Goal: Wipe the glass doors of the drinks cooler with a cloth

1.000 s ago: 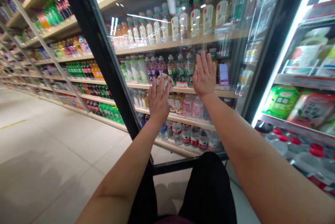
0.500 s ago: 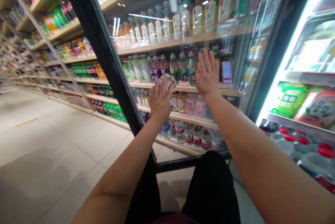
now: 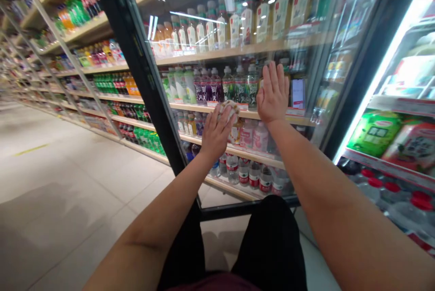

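The cloth (image 3: 232,109) under my left hand (image 3: 216,134) looks soft, matt and crumpled, against a door pane (image 3: 317,62) of smooth, glossy glass streaked with reflections. Its dark frame (image 3: 134,50) has a low sheen, and through the pane I see pale shelves (image 3: 234,54) with a wood-like finish and shiny clear plastic water bottles (image 3: 244,171).

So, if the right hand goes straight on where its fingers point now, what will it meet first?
The right hand looks free to slide up the glass; the shelf and bottles above seem behind it, though depth is unclear.
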### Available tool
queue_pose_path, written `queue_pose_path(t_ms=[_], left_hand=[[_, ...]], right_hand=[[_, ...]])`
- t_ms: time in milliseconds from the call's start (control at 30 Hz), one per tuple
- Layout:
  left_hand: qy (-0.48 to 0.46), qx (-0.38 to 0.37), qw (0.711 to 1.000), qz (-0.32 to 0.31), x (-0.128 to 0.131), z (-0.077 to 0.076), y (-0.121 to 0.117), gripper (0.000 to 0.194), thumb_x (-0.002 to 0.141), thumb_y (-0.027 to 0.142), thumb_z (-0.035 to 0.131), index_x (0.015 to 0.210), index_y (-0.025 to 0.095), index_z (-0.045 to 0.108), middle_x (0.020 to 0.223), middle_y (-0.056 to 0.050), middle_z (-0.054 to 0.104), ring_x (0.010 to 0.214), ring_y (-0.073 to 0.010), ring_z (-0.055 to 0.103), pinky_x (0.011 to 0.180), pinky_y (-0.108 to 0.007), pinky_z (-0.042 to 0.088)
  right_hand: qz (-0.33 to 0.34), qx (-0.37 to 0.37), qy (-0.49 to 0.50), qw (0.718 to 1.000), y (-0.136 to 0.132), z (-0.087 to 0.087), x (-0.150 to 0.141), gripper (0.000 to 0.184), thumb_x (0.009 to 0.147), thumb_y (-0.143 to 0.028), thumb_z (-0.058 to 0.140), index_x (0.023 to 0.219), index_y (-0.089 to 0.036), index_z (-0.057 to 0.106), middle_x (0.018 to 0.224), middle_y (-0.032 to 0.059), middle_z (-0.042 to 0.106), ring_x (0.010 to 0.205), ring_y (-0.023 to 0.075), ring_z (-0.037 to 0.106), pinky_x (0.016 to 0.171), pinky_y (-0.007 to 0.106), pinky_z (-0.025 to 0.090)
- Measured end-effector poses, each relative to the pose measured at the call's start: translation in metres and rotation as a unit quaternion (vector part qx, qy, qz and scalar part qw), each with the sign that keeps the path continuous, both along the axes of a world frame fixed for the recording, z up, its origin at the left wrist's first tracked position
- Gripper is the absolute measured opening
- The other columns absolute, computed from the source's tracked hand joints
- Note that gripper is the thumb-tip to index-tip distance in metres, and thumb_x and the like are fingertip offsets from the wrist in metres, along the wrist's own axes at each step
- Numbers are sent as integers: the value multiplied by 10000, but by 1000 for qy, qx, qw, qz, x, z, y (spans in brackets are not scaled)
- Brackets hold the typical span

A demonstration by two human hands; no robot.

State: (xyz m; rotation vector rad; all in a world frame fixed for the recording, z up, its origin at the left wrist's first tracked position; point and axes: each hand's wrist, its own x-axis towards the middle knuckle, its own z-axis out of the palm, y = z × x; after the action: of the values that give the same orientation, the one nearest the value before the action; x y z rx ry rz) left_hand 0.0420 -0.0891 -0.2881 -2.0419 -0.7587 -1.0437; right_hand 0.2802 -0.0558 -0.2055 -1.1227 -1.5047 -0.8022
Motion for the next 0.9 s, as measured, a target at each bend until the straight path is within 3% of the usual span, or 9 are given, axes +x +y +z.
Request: queue_pose_path(t_ms=[100,300,467,567,700,833,900], left_hand=[[38,1,999,-5,0,-6,-2,568,1049,75,443,1580,262,523,1654,-57,475,1637,-218,85,1362,-487,178],[-34,46,998,23,-2,20,2,597,1026,74,449,1608,208,458,1704,-107,383,1640,-229,-12,1360,-538,146],[0,19,1000,3,-2,21,-1,574,1027,95,478,1582,237,505,1683,-74,428,1644,-220,25,1366,-500,151],[-26,8,999,-21,-9,38,3,622,998,71,456,1583,275,512,1697,-38,407,1646,-224,87,1367,-490,112],[-114,28,993,11,-12,62,8,654,980,84,470,1613,245,462,1751,-40,293,1651,-239,9,1363,-514,80],[-79,17,997,6,-6,54,9,603,1008,85,419,1580,253,508,1710,-35,386,1648,-204,28,1361,-484,124],[-42,15,999,-4,-7,57,10,580,1020,98,400,1555,272,539,1685,-24,431,1646,-198,82,1359,-472,137]], right_hand=[[-3,-8,-5,1000,-2,0,0,666,1016,-296,280,1666,-189,378,1736,69,340,1651,243,216,1349,580,159],[-7,4,-6,1000,-1,1,0,651,1043,-321,252,1672,-187,356,1733,86,340,1656,258,195,1340,582,183],[-4,11,-2,1000,1,0,0,652,1038,-319,265,1671,-195,358,1732,80,344,1654,255,203,1340,581,183],[-6,16,-3,1000,3,-1,1,652,1035,-316,261,1666,-194,374,1727,77,354,1655,244,201,1340,573,195],[-6,27,-1,1000,8,-3,3,660,1023,-314,258,1659,-197,395,1726,61,359,1653,227,206,1341,573,191],[-9,36,-1,999,10,-4,4,662,1016,-309,255,1648,-194,419,1722,60,369,1655,226,199,1344,572,189],[-13,30,-3,999,7,-3,3,659,1017,-299,261,1647,-183,417,1724,72,367,1657,233,192,1343,569,198]])
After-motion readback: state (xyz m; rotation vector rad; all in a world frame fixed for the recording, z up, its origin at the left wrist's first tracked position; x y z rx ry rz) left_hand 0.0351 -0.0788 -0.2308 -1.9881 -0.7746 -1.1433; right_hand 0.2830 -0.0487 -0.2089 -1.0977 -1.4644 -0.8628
